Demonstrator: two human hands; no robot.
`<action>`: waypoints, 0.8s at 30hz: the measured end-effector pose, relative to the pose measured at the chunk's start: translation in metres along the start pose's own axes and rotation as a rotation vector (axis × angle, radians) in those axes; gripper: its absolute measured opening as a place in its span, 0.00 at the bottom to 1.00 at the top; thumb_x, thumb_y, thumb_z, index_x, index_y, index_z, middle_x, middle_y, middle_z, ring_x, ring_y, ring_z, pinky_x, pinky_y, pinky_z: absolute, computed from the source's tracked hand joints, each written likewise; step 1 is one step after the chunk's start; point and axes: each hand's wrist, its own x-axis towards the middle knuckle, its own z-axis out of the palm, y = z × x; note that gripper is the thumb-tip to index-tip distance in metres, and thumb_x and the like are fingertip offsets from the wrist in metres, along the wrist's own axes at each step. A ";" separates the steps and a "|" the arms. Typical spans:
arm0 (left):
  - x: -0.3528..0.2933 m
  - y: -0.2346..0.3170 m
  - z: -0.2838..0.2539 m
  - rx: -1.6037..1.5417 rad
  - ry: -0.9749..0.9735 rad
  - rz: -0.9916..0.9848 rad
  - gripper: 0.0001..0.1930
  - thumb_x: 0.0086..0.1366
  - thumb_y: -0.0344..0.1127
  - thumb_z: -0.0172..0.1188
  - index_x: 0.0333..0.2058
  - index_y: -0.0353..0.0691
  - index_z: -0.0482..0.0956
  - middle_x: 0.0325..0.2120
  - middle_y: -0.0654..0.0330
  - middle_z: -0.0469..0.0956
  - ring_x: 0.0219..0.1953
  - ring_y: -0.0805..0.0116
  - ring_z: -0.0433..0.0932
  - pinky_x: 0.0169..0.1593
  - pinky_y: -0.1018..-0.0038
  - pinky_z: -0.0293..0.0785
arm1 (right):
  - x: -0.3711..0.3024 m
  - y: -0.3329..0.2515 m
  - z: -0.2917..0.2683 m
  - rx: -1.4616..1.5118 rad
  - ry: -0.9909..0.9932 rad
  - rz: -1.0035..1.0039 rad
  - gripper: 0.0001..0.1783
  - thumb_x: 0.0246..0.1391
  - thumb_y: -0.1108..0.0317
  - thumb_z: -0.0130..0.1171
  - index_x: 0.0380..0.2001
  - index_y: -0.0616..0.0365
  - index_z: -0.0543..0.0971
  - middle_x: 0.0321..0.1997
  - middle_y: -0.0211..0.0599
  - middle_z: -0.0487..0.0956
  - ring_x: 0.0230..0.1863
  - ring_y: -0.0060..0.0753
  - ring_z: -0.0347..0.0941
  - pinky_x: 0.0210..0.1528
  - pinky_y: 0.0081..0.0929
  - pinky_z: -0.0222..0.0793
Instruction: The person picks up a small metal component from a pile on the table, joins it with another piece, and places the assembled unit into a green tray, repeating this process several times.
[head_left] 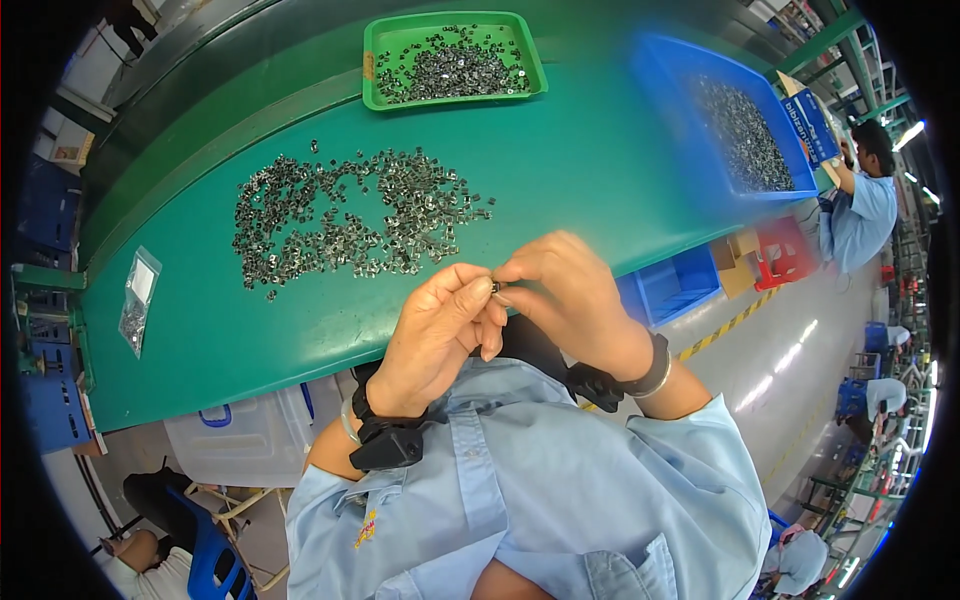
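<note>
My left hand [440,325] and my right hand [570,295] meet in front of my chest, close to the near edge of the green table. Between their fingertips is a small dark part with a shiny metal side [495,287]; its exact kind is too small to tell. Thumb and forefinger of both hands are pinched on it. Beyond my hands, a loose spread of many similar small black-and-silver parts [415,215] lies on the table [540,180]. A green tray [375,90] at the far side holds more of them.
A blue bin [690,130] full of small parts stands at the right end of the table. Far left lies a clear zip bag [138,300]. Below the table are a blue crate [680,285], a red crate [782,250] and a lidded box [245,430]. A co-worker [862,210] is at right.
</note>
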 end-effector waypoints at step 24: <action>0.001 -0.007 -0.003 -0.055 -0.061 0.046 0.09 0.67 0.37 0.53 0.34 0.39 0.67 0.20 0.60 0.74 0.19 0.72 0.71 0.23 0.76 0.67 | -0.010 -0.007 0.010 0.197 0.079 0.077 0.12 0.42 0.77 0.65 0.32 0.56 0.77 0.30 0.34 0.77 0.31 0.36 0.73 0.32 0.28 0.67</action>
